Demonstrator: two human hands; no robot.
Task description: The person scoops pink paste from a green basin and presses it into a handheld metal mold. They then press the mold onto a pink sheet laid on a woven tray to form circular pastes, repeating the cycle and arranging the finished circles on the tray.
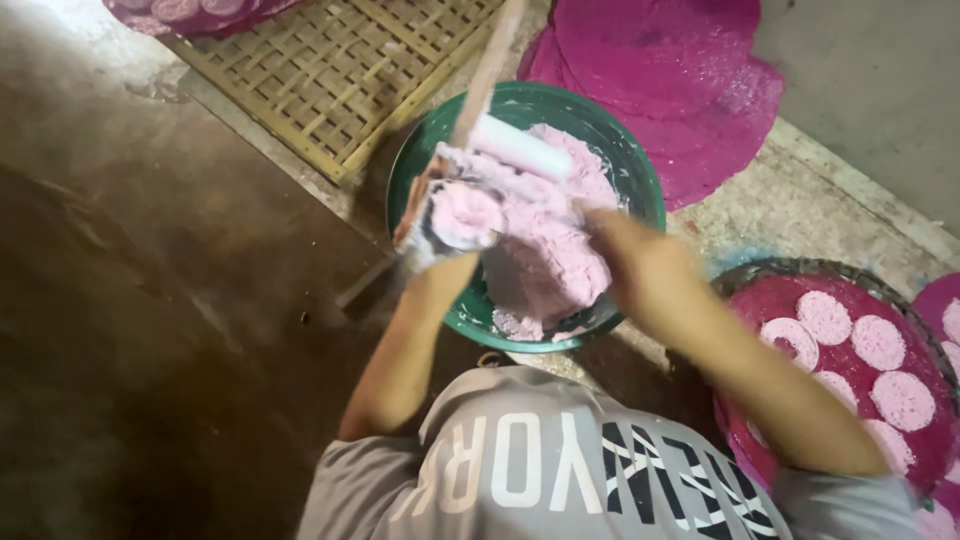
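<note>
2 hands (540, 240) over pink dough (550, 255) inside green bowl (630, 165).

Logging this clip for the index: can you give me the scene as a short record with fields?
Left hand: grip closed on small cup, packed with pale pink filling
Right hand: blurred, over pink paste in green bowl; grip unclear
In bowl: white roller on wooden stick
Around: bamboo lattice mat, magenta round sheets, tray of pale pink discs
</note>
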